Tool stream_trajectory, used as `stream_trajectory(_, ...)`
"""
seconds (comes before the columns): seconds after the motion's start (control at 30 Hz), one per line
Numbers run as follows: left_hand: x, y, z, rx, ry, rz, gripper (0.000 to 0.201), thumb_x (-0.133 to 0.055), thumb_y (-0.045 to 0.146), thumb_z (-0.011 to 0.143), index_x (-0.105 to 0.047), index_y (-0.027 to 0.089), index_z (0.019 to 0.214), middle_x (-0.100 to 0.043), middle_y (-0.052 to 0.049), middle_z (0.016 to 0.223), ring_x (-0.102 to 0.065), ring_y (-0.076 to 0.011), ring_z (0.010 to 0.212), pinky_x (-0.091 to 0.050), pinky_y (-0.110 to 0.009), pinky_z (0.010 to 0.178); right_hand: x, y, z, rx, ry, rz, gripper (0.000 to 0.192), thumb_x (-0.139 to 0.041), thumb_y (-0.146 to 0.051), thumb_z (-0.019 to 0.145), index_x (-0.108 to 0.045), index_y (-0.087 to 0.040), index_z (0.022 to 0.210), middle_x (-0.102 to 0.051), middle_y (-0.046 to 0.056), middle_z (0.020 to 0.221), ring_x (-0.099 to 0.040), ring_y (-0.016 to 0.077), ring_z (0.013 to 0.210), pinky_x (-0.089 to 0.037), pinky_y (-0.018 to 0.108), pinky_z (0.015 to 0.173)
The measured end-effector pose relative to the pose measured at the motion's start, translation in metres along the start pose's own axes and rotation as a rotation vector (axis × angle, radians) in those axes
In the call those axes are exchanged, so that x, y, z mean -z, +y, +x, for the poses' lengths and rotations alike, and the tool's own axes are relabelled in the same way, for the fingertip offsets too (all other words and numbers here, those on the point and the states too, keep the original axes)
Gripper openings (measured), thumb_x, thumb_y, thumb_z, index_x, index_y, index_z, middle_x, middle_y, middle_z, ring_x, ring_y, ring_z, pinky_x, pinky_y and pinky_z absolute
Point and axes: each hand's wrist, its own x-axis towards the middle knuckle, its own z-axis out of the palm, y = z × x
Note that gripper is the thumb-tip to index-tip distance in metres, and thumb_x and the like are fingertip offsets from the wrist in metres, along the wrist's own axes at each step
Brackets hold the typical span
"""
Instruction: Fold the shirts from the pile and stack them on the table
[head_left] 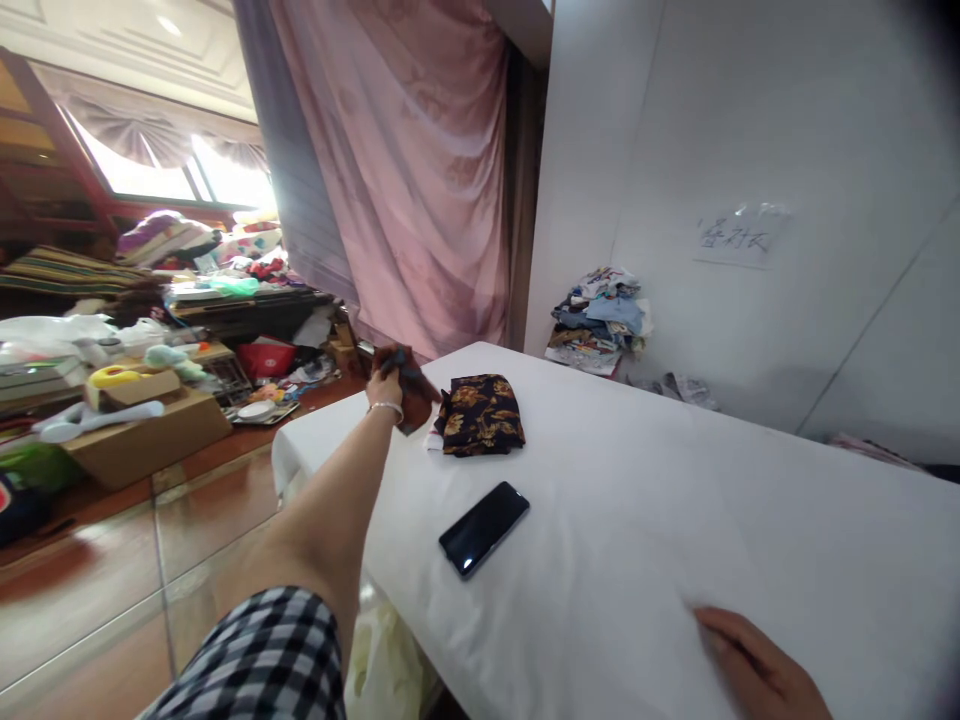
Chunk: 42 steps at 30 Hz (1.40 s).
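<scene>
My left hand [385, 388], with a bracelet at its wrist, reaches out over the far left end of the white-covered table [637, 520]. Its fingers are closed on a reddish-brown cloth [417, 396] with dark patches, which hangs down beside the stack. Just right of it lies a folded dark garment [484, 415] with a golden flower print; a bit of white fabric shows at its left edge. Nearer to me a black smartphone [484, 528] rests on the table. My right hand [761, 662], slightly blurred, is low at the right over the table, fingers loosely extended and holding nothing.
A pile of clothes [600, 315] stands beyond the table's far edge by the white wall. On the wall hangs a handwritten paper sign [737, 238]. Left on the floor is a cardboard box [150, 425] among clutter. A plastic bag [386, 660] sits below the near edge.
</scene>
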Motion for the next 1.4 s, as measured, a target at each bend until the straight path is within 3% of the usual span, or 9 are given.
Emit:
stream_trajectory(0.17,-0.012,0.079,-0.041,-0.340,-0.177,-0.079,0.029,-0.056,0.027,0.088,-0.060,0.015,0.115,-0.064,-0.007,0.110,-0.060,-0.0194,0.100,-0.050,-0.041,0.090,-0.002,-0.013,0.003,-0.109,0.018,0.203,0.038,-0.068,-0.053,0.068,-0.073,-0.024,0.092,-0.072,0.006,0.104,-0.065,0.0289,0.104,-0.053,0.037,0.092)
stream_trajectory(0.33,-0.062,0.119,-0.177,-0.733,-0.685,-0.168,0.045,-0.072,0.016,0.067,-0.065,0.021,0.111,-0.067,-0.002,0.116,-0.061,-0.0185,0.106,-0.046,-0.032,0.099,0.012,-0.037,0.000,-0.196,0.107,0.823,0.065,-0.073,-0.047,0.069,-0.051,-0.030,0.129,-0.066,0.008,0.121,-0.064,0.0276,0.106,-0.056,0.039,0.080)
stream_trajectory(0.43,-0.084,0.120,-0.241,-0.886,-0.901,-0.175,0.046,-0.066,0.030,0.075,-0.061,0.022,0.120,-0.054,-0.006,0.138,-0.050,-0.0216,0.125,-0.039,-0.035,0.107,0.027,-0.044,0.001,-0.222,0.124,1.013,0.068,-0.074,-0.045,0.069,-0.045,-0.036,0.130,-0.066,0.004,0.119,-0.066,0.0256,0.099,-0.057,0.040,0.074)
stream_trajectory(0.6,-0.118,0.110,-0.278,-0.693,-0.931,0.016,0.042,-0.056,0.036,0.082,-0.058,0.021,0.121,-0.057,-0.008,0.131,-0.057,-0.0223,0.114,-0.047,-0.033,0.093,0.035,-0.041,0.007,-0.248,0.184,1.015,0.056,-0.078,-0.028,0.064,-0.054,-0.031,0.115,-0.070,0.000,0.106,-0.067,0.0195,0.087,-0.057,0.031,0.065)
stream_trajectory(0.8,-0.156,0.108,-0.298,-0.663,-0.920,0.116,0.047,-0.064,0.036,0.074,-0.059,0.019,0.117,-0.059,-0.010,0.120,-0.055,-0.0247,0.113,-0.043,-0.034,0.096,0.029,-0.034,0.013,-0.304,0.236,0.859,0.029,-0.074,-0.030,0.063,-0.057,-0.021,0.085,-0.064,-0.002,0.060,-0.055,0.0128,0.046,-0.042,0.023,0.040)
stream_trajectory(0.97,-0.179,0.117,-0.305,-0.527,-0.853,0.135,0.013,-0.058,0.029,0.075,-0.066,0.019,0.080,-0.068,-0.008,0.094,-0.061,-0.0240,0.096,-0.047,-0.034,0.082,0.046,-0.027,0.016,-0.149,0.260,0.518,0.021,-0.068,-0.039,0.065,-0.063,-0.020,0.071,-0.046,-0.007,0.041,-0.038,0.0088,0.038,-0.028,0.022,0.037)
stream_trajectory(1.07,-0.170,0.132,-0.300,-0.461,-0.777,0.054,0.025,-0.045,0.034,0.083,-0.063,0.018,0.073,-0.066,-0.004,0.075,-0.061,-0.0190,0.079,-0.047,-0.029,0.073,0.066,-0.027,0.016,-0.100,0.418,0.527,0.024,-0.067,-0.042,0.068,-0.062,-0.019,0.067,-0.042,-0.007,0.041,-0.035,0.0089,0.041,-0.027,0.024,0.041)
stream_trajectory(1.23,-0.113,0.143,-0.302,-0.446,-0.679,-0.188,0.037,-0.035,0.046,0.088,-0.060,0.019,0.085,-0.065,-0.001,0.078,-0.059,-0.0146,0.074,-0.046,-0.024,0.068,0.091,-0.036,0.010,0.084,0.577,0.683,0.027,-0.065,-0.041,0.073,-0.055,-0.019,0.059,-0.046,-0.004,0.050,-0.039,0.0104,0.049,-0.030,0.026,0.047)
stream_trajectory(1.4,-0.074,0.098,-0.325,-0.388,-0.925,-0.296,0.029,-0.051,0.046,0.079,-0.058,0.020,0.070,-0.059,0.002,0.062,-0.054,-0.0145,0.062,-0.044,-0.026,0.061,0.098,-0.035,0.007,0.188,0.586,0.378,0.025,-0.066,-0.034,0.072,-0.058,-0.018,0.054,-0.060,0.002,0.077,-0.053,0.0154,0.075,-0.042,0.029,0.070)
